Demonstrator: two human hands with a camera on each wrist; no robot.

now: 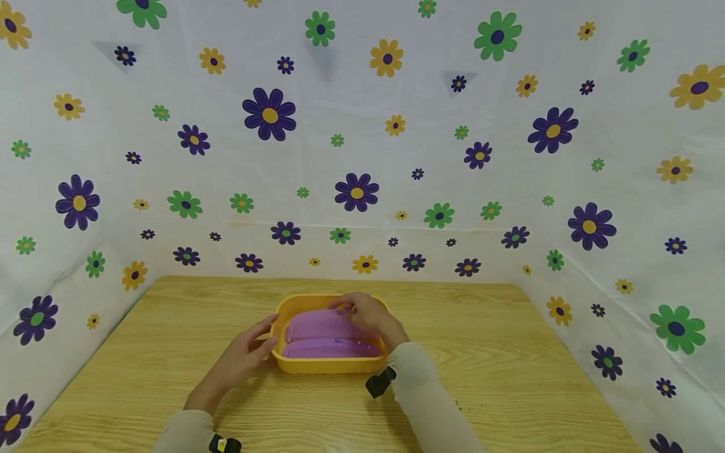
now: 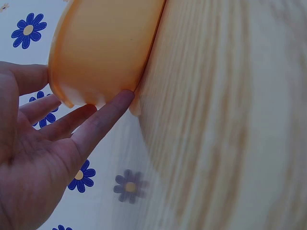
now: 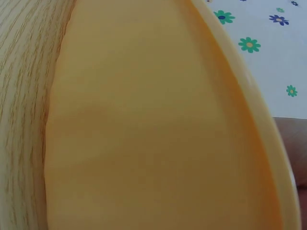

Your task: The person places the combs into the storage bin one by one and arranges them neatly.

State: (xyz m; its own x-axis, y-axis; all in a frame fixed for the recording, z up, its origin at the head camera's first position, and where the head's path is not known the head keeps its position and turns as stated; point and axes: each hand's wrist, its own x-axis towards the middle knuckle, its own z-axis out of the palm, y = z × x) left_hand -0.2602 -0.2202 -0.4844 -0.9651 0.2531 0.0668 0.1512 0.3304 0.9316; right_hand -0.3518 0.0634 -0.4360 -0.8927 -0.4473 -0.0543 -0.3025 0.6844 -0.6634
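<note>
A yellow plastic basket [image 1: 325, 365] sits on the table, with two purple combs in it, one behind the other. The rear comb [image 1: 317, 325] stands higher, its teeth downward; the front comb [image 1: 325, 349] lies along the near wall. My left hand [image 1: 246, 355] steadies the basket's left end, its fingers extended against the outer wall [image 2: 105, 52] in the left wrist view. Reaching over the right end, my right hand [image 1: 368, 314] holds the rear comb by its upper right edge. In the right wrist view the basket wall [image 3: 139, 120] hides most of that hand.
The wood-grain table [image 1: 481, 352] extends around the basket. White sheets with printed flowers [image 1: 357, 192] hang at the back and both sides. A black wrist camera [image 1: 381, 381] is strapped to the right sleeve, another [image 1: 224, 444] to the left.
</note>
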